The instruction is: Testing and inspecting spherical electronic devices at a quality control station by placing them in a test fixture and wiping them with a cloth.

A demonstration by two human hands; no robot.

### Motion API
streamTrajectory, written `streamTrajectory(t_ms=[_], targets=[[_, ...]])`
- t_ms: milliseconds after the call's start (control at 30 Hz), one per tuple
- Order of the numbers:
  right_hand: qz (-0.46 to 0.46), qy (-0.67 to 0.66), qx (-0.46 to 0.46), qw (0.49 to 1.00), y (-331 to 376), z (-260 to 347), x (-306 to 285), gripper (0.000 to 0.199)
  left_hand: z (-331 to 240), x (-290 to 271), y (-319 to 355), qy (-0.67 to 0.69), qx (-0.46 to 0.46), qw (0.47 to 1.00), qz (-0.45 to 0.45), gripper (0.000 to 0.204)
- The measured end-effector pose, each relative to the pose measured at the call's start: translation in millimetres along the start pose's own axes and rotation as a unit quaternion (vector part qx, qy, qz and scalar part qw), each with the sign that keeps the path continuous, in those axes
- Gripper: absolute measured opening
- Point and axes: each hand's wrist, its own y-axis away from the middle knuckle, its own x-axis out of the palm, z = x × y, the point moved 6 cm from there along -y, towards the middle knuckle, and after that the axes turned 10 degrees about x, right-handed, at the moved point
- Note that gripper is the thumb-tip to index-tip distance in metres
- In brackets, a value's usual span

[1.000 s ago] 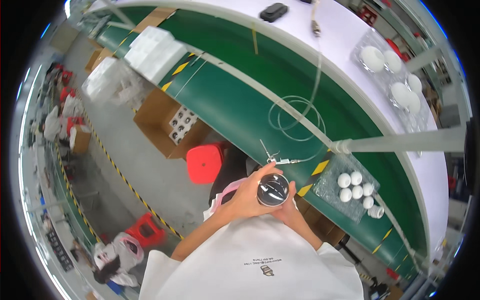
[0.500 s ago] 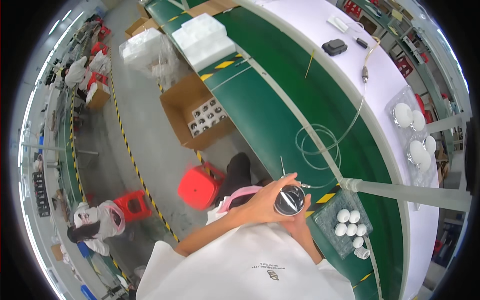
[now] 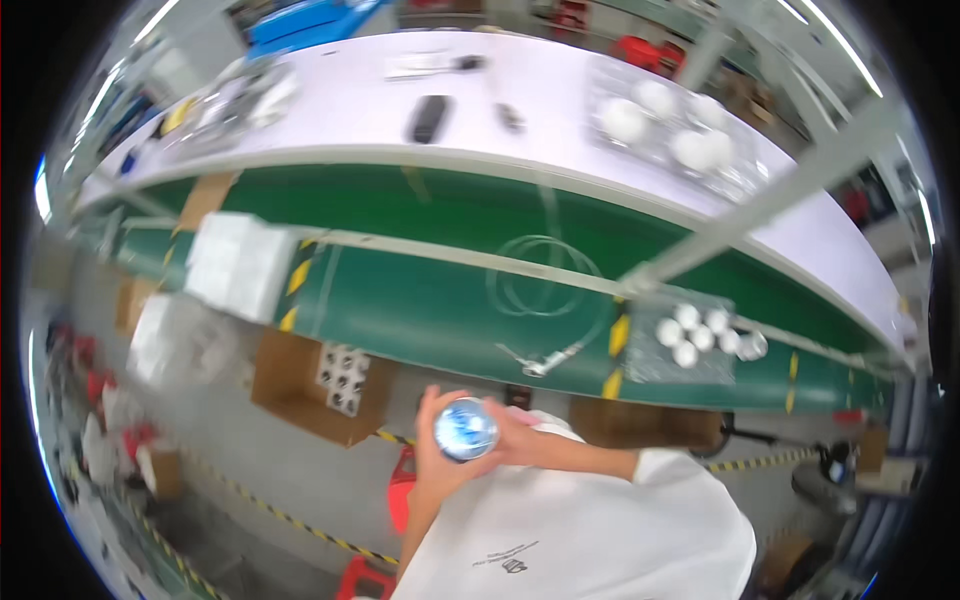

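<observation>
Both my hands are wrapped round one round piece [image 3: 466, 430] with a glossy face. The face is turned up and shows bright blue-white reflections; its exact kind cannot be made out. My left hand [image 3: 432, 452] curls along its left and lower side. Against the right side presses my right hand [image 3: 514, 436], its forearm coming in from the right. Beyond the hands, a small metal air gun [image 3: 537, 368] lies near the front of the green bench [image 3: 420, 305], joined to a coiled clear hose [image 3: 540, 272]. The picture is blurred by motion.
A cardboard box [image 3: 275, 385] left of my hands holds a white tray of dark round parts [image 3: 342, 378]. White foam blocks [image 3: 238, 262] sit on the bench's left. Round white pieces [image 3: 690, 330] lie on bubble wrap at right. A slanting post [image 3: 740, 215] crosses the right side.
My view has swung round to the right, facing the bench. My hands still hold the round piece, now seen away from the bench edge; its dark face has turned bright with reflections.
</observation>
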Motion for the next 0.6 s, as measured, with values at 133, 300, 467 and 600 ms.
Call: streamTrajectory(t_ms=[133,300,467,600], targets=[[-0.081,-0.044,-0.069,0.993,-31,11,20,0.081,2,-41,-17,-0.067,-0.036,0.986,0.150,0.115],[-0.051,-0.019,-0.162,0.985,-73,19,52,0.099,-23,-94,-46,-0.008,-0.020,0.983,0.183,0.119],[-0.070,-0.034,-0.227,0.971,-100,12,61,0.086,-22,-124,-51,-0.029,0.013,0.980,0.196,0.120],[0.005,-0.069,-0.269,0.961,-113,6,78,0.082,-10,-133,-53,0.070,0.063,0.971,0.218,0.128]])
